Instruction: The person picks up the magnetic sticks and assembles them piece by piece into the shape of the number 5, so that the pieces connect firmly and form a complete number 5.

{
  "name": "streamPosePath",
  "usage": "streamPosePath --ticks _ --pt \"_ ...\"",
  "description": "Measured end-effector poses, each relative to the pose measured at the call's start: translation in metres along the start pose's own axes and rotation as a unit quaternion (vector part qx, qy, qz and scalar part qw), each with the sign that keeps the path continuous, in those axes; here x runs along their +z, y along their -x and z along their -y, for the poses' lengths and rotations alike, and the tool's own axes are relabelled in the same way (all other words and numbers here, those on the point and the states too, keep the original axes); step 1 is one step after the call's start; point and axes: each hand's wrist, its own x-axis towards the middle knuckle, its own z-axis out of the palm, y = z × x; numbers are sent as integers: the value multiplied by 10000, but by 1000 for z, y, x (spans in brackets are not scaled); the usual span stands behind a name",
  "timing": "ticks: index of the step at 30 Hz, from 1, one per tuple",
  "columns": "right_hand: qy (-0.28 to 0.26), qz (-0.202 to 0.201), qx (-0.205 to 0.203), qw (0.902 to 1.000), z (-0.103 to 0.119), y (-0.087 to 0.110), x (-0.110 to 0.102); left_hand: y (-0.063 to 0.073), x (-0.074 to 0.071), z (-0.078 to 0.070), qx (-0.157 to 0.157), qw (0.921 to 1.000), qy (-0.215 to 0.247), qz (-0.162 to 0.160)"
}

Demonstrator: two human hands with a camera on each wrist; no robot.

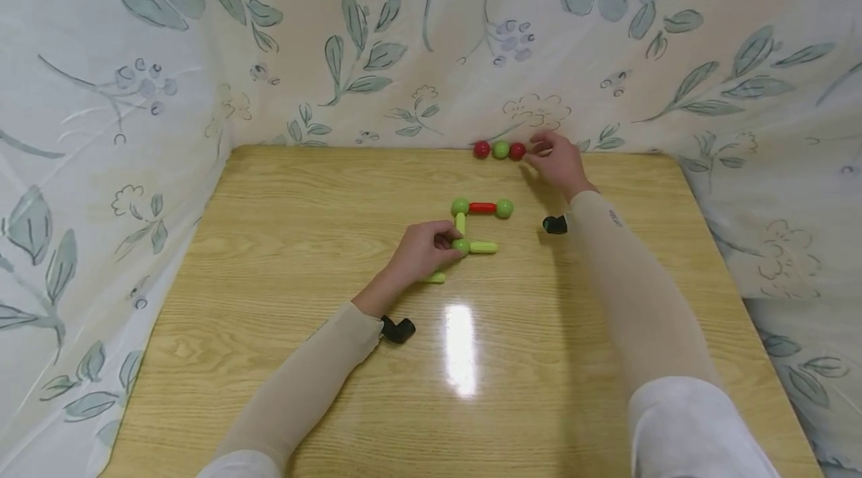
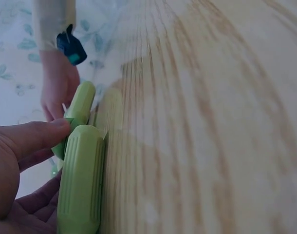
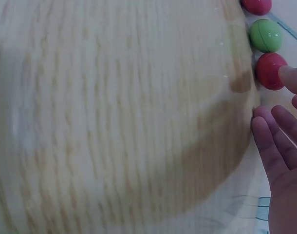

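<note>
In the head view my left hand (image 1: 423, 250) pinches a green ball (image 1: 461, 246) between thumb and fingers. A yellow-green rod (image 1: 483, 247) points right from that ball. Another yellow-green rod (image 1: 461, 224) runs up to a green ball (image 1: 460, 206), which a red rod (image 1: 482, 207) links to a further green ball (image 1: 504, 209). One more yellow-green rod (image 1: 435, 278) shows partly under the left hand. At the table's far edge, my right hand (image 1: 559, 164) has its fingers loosely spread beside a red ball (image 3: 271, 71); the thumb appears to touch it.
Left of that red ball, a green ball (image 1: 500, 149) and another red ball (image 1: 481, 149) stand in a row along the far edge. Leaf-patterned cloth (image 1: 364, 37) hangs behind the wooden table (image 1: 303, 194). Black wrist cameras (image 1: 399, 329) are on both sleeves.
</note>
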Motion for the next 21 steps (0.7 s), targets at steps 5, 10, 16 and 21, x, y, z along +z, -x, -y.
streamPosePath --ticks 5,10,16,21 --pt "6 -92 75 9999 -6 -2 6 0 0 0 -13 10000 37 14" --pt "49 -152 150 9998 -9 -7 14 -1 0 -1 -63 10000 64 30" --pt "18 -250 231 9994 -8 -10 22 -1 -1 -2 -124 9999 102 63" --pt "-28 -295 206 9993 -10 -13 28 0 -1 0 -166 9998 126 59"
